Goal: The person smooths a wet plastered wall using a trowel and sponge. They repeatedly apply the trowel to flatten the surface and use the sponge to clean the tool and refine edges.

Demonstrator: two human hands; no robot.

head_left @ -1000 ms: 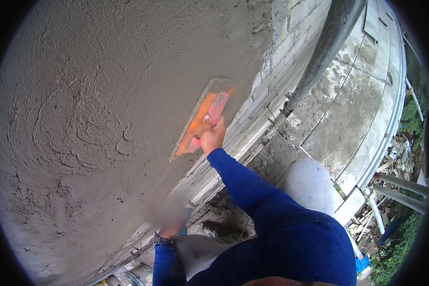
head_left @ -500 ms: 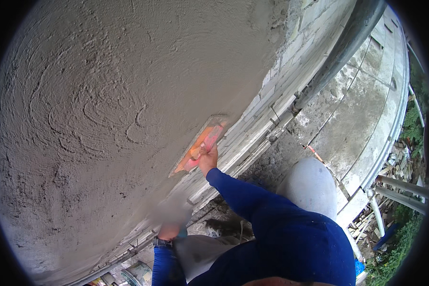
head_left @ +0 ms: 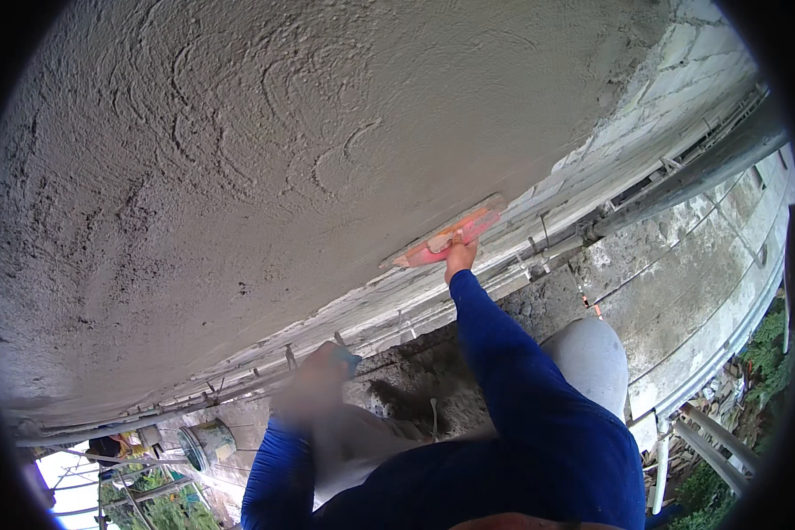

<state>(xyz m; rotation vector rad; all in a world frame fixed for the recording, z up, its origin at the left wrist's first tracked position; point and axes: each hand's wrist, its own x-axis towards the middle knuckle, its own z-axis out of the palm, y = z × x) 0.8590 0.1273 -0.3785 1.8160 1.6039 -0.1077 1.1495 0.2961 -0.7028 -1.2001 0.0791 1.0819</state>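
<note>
My right hand (head_left: 459,254) grips the pink handle of an orange-and-pink plastering float (head_left: 442,237), whose blade lies against wet grey render on the wall (head_left: 238,177), along the render's lower edge beside bare pale blocks (head_left: 649,97). Lower down to the left, my left hand (head_left: 322,375) is badly blurred near the block edge; a teal object (head_left: 349,360) shows at it, too unclear to name, and I cannot make out the fingers. Both forearms are in blue sleeves, with my light grey trouser knee (head_left: 592,362) below the right arm.
A large grey pipe (head_left: 707,168) runs along the wall above a concrete slab ledge (head_left: 689,300). A bucket (head_left: 203,442) stands at lower left. Debris and greenery lie beyond the ledge at right, with poles (head_left: 715,450); scaffold poles and foliage show at lower left.
The view has turned, tilting the wall edge flatter. My right hand and float appear farther right, the float more nearly horizontal, still gripped. My left hand appears higher.
</note>
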